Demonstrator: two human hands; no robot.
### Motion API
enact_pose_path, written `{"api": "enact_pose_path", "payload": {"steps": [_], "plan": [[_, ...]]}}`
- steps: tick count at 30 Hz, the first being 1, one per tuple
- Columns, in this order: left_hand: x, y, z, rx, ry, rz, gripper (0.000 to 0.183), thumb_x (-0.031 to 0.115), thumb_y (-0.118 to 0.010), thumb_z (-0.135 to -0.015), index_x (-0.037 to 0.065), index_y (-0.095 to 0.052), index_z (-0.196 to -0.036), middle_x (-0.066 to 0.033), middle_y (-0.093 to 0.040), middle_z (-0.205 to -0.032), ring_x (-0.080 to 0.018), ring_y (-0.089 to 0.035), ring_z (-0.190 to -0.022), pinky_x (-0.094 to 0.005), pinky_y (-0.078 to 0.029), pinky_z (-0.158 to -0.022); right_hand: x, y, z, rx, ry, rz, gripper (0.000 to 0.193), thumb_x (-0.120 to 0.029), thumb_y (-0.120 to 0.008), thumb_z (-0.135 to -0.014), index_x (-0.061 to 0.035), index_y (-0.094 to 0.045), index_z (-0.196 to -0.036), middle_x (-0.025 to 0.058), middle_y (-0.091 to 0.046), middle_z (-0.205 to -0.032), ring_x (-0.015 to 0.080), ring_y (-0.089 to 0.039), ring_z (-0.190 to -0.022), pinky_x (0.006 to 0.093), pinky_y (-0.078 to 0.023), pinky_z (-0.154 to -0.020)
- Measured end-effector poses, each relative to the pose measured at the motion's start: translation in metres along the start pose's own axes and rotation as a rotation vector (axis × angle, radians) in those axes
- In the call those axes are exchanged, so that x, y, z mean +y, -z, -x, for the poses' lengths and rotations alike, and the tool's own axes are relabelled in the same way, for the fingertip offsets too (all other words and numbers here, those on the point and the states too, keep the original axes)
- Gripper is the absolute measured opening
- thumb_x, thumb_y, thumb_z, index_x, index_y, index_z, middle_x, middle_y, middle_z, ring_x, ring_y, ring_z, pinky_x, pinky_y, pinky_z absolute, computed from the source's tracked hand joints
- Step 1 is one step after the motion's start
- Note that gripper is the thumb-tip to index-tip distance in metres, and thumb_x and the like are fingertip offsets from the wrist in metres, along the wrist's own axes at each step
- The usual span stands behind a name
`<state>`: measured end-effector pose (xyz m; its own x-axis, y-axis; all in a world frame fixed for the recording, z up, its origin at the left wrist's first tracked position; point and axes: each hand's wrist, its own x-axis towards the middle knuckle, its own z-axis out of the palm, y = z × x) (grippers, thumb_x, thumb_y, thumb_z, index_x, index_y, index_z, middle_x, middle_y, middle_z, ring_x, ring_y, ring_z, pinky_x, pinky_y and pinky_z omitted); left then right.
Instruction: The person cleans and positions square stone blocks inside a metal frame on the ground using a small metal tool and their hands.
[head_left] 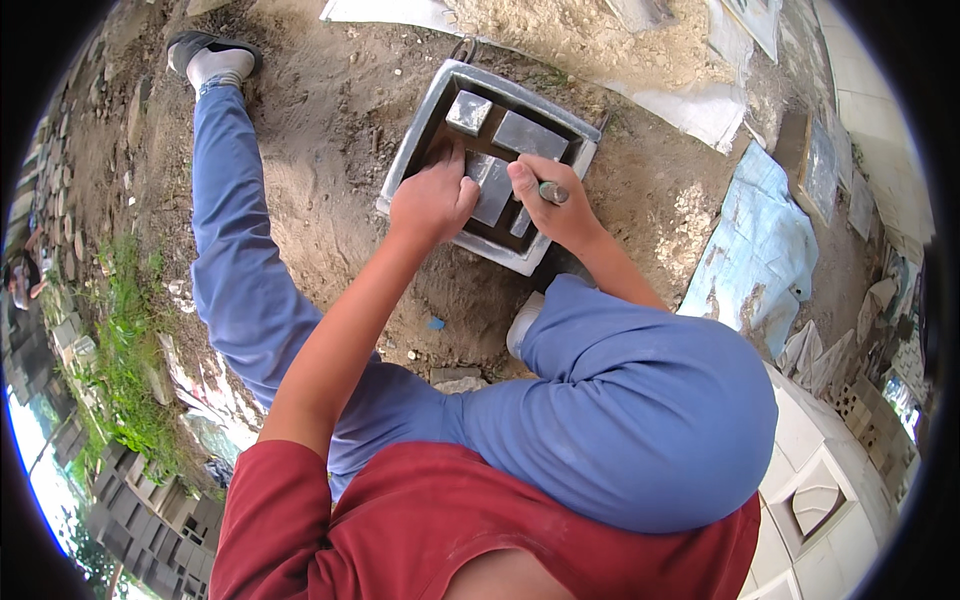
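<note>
On the ground ahead of me lies a square grey metal mould (415, 135) with a raised rim and smooth blocks standing in its brown-floored recess. My left hand (432, 198) reaches over the near left side, its fingers stretched into the channel and thumb apart; the fingertips are partly hidden. It rests by a centre block (491, 188). My right hand (560, 208) is closed around a tool with a round, greenish handle (553, 193). The tool's lower end is hidden under the hand, over the mould's right half. A small bright block (469, 112) and a wider block (530, 134) stand at the far side.
Sandy soil lies beyond the mould on a white sheet (690, 110). To the right are a dusty light-blue cloth (755, 235), leaning panels (820, 170) and pale tiles (800, 430). Grass (130, 350) grows at left. My legs (240, 220) stretch on both sides of the mould.
</note>
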<state>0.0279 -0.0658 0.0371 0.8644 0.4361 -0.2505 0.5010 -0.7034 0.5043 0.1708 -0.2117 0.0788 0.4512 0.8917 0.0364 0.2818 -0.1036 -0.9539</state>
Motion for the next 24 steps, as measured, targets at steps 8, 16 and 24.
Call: {"api": "enact_pose_path", "payload": {"steps": [8,16,24], "plan": [[0.005,0.003,0.010,0.172,0.037,0.032,0.047,0.034,-0.050,-0.097,0.000,-0.067,-0.125,-0.0210,-0.072,-0.109,-0.0375,-0.069,-0.101,-0.0488,-0.055,-0.087,-0.059,0.050,-0.013,0.014,0.311,-0.622,0.046,-0.044,-0.049,-0.109,-0.0090,-0.041,-0.079,-0.0011,-0.040,-0.065,0.0102,-0.034,-0.055,0.0300,-0.033,-0.055],[-0.008,-0.004,0.024,0.419,-0.194,0.136,0.024,0.023,-0.061,-0.092,0.008,-0.077,-0.104,-0.0126,-0.077,-0.102,-0.0295,-0.075,-0.091,-0.0397,-0.059,-0.079,-0.038,0.045,-0.045,-0.212,0.253,-0.575,0.064,-0.056,-0.054,-0.104,-0.0085,-0.037,-0.065,-0.0032,-0.032,-0.059,0.0093,-0.030,-0.054,0.0285,-0.023,-0.051],[-0.011,-0.011,0.021,0.529,-0.298,0.163,0.015,0.018,-0.066,-0.087,0.010,-0.076,-0.093,-0.0073,-0.078,-0.094,-0.0246,-0.073,-0.074,-0.0359,-0.058,-0.066,-0.022,0.028,-0.056,-0.295,0.298,-0.439,0.062,-0.052,-0.057,-0.103,-0.0033,-0.043,-0.067,-0.0001,-0.039,-0.060,0.0108,-0.037,-0.056,0.0290,-0.029,-0.051]]}}
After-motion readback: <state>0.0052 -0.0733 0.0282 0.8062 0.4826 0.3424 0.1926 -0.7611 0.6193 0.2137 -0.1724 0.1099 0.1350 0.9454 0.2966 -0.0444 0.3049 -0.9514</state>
